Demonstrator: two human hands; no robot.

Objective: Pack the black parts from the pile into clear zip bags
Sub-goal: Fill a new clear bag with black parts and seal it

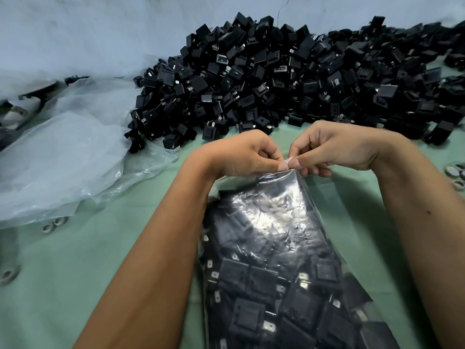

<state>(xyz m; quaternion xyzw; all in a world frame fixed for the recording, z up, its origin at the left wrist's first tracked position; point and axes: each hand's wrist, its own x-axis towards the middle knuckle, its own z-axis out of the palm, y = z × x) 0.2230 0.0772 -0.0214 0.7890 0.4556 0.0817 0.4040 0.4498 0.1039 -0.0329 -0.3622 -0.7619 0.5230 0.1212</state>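
A clear zip bag [271, 238] full of black parts with metal tabs lies on the green table between my forearms, its mouth pointing away from me. My left hand [241, 154] and my right hand [334, 147] meet at the bag's top edge, and each pinches the zip strip between thumb and fingers. Behind my hands a large pile of loose black parts [289, 79] spreads across the back of the table from the middle to the right edge.
Crumpled clear plastic sheeting [65, 157] covers the table's left side. A few small metal rings [54, 224] lie near its front edge, and more rings [456, 175] sit at the right edge. A pale wall rises behind the pile. Green table surface [63, 285] shows at the front left.
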